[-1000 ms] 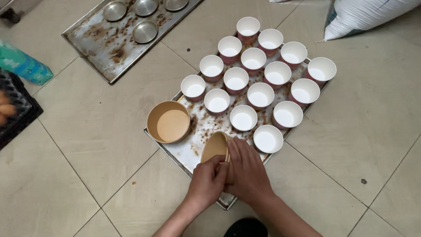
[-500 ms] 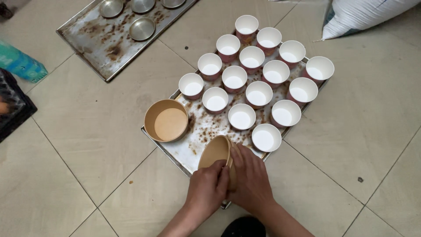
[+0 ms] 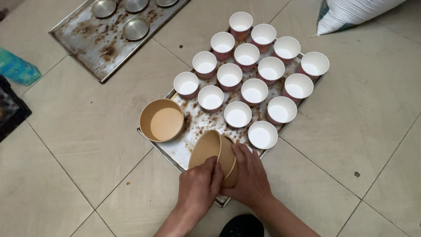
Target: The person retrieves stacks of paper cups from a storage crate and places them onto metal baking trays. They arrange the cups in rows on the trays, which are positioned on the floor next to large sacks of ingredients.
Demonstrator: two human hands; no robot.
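My left hand (image 3: 198, 188) and my right hand (image 3: 248, 175) together grip a small stack of brown paper bowls (image 3: 213, 153) tilted on its side over the near corner of a stained metal baking tray (image 3: 193, 140). The left fingers pinch the front bowl's rim; the right hand holds the bowls behind it. One brown bowl (image 3: 162, 120) stands upright on the tray's left corner. Several white-lined paper cups (image 3: 252, 70) stand in rows across the rest of the tray.
A second stained metal tray (image 3: 94, 41) with round metal moulds (image 3: 136, 27) lies on the tiled floor at the upper left. A white sack (image 3: 355, 12) sits at the top right. A teal packet (image 3: 16, 69) and a dark crate (image 3: 9, 112) are at the left edge.
The stack of bowls has tipped further so its open mouth faces left, and the front bowl is separating a little from the ones behind. Both hands stay at the tray's near corner.
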